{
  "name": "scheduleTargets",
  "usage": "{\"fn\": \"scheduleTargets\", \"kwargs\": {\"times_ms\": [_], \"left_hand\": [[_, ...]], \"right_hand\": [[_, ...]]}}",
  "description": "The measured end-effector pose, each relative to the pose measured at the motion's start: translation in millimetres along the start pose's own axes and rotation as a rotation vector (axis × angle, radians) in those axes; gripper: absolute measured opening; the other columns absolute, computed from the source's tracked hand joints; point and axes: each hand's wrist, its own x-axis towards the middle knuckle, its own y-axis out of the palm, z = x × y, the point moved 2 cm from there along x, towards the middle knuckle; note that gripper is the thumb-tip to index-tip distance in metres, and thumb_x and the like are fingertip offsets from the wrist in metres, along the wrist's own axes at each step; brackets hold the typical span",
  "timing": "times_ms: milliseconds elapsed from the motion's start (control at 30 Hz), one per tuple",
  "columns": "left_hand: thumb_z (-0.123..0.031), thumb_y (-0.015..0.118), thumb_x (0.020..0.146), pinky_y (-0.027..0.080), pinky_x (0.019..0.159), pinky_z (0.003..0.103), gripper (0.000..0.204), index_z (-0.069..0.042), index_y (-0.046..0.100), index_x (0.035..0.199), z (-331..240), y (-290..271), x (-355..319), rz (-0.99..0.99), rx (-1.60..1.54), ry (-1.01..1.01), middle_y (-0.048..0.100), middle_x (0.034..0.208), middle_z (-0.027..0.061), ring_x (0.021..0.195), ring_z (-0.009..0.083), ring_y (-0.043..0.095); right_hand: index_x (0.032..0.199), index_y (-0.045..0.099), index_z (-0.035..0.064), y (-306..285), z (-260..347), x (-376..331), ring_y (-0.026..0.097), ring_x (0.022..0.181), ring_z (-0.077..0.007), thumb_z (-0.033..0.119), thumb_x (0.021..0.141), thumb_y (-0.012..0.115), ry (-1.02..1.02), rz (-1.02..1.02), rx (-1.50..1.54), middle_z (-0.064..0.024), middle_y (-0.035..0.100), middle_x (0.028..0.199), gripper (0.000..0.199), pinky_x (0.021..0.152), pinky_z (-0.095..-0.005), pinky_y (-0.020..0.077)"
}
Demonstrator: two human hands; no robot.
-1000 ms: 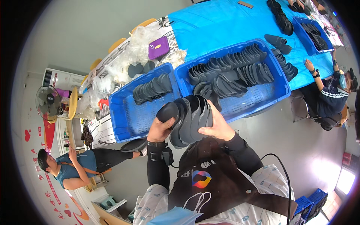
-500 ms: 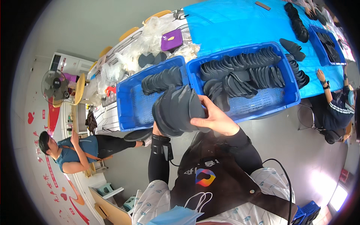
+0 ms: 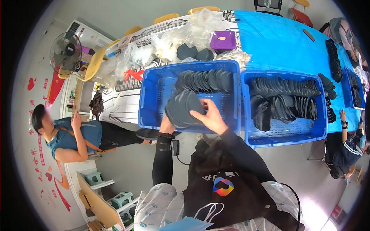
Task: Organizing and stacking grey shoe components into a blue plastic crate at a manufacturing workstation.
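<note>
Both my hands grip one stack of dark grey-black, thin rounded pads [image 3: 184, 109], insole-like in shape. My left hand [image 3: 166, 126] supports the stack from its lower left side, its fingers mostly hidden behind it. On the right side, my right hand [image 3: 212, 118] clasps it, thumb across the front face and fingers over the top. The stack is above the near part of the left blue crate [image 3: 143, 96]. Inside that crate, a row of similar pads [image 3: 204, 81] stands along the far side.
A second blue crate [image 3: 285, 142] holding several rows of pads stands to the right. Behind the crates are plastic bags [image 3: 169, 46], a purple tray [image 3: 223, 41] and loose pads [image 3: 186, 52]. A person [image 3: 73, 134] is at left; other people work at far right.
The view has turned left, so the crates appear farther right. My hands have brought the held stack from between the crates to over the left crate.
</note>
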Motion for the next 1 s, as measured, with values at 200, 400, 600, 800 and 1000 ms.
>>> {"fn": "scheduleTargets", "kwargs": {"times_ms": [200, 400, 600, 800, 1000], "left_hand": [[-0.003, 0.068, 0.096, 0.051, 0.092, 0.028, 0.033, 0.0, 0.065, 0.129, 148, -114, 74, -0.45, -0.509, -0.213, 0.072, 0.118, 0.006, 0.104, 0.0141, 0.066], [0.004, 0.061, 0.095, 0.052, 0.088, 0.029, 0.029, 0.0, 0.071, 0.122, 284, -156, 114, -0.322, -0.765, -0.456, 0.075, 0.112, 0.0051, 0.099, 0.0129, 0.067], [0.007, 0.061, 0.09, 0.05, 0.103, 0.031, 0.048, -0.002, 0.064, 0.137, 303, -82, 158, -0.147, -0.727, -0.346, 0.072, 0.126, 0.0055, 0.115, 0.0174, 0.066], [0.001, 0.061, 0.087, 0.036, 0.119, 0.034, 0.072, -0.001, 0.043, 0.157, 306, -109, 143, -0.13, -1.122, -0.322, 0.051, 0.156, 0.013, 0.141, 0.022, 0.048], [-0.035, 0.071, 0.101, 0.046, 0.104, 0.044, 0.052, 0.007, 0.063, 0.131, 261, -120, 164, -0.31, -0.09, -0.436, 0.064, 0.137, 0.0229, 0.122, 0.0289, 0.06]], "right_hand": [[0.112, 0.063, -0.0002, 175, -112, 121, 0.066, 0.097, -0.0171, 0.046, 0.091, 0.082, 0.234, -0.072, 0.242, -0.0098, 0.07, 0.106, 0.055, 0.086, -0.0324, 0.0546], [0.143, 0.056, -0.0013, 270, -137, 180, 0.063, 0.117, -0.0171, 0.043, 0.097, 0.077, 0.539, -0.154, 0.464, -0.0145, 0.066, 0.132, 0.067, 0.096, -0.0333, 0.0527], [0.143, 0.058, 0.0, 231, -208, 201, 0.066, 0.121, -0.0307, 0.045, 0.104, 0.065, 0.229, -0.453, -0.1, -0.0224, 0.069, 0.131, 0.06, 0.101, -0.04, 0.0511], [0.115, 0.066, -0.0032, 227, -165, 168, 0.067, 0.101, -0.0451, 0.033, 0.093, 0.076, 0.171, -0.406, -0.706, -0.0247, 0.069, 0.111, 0.043, 0.09, -0.0498, 0.0528], [0.101, 0.076, 0.009, 171, -135, 180, 0.071, 0.094, -0.0378, 0.035, 0.086, 0.077, 0.303, 0.176, -0.951, -0.0155, 0.074, 0.096, 0.03, 0.081, -0.0497, 0.0559]]}}
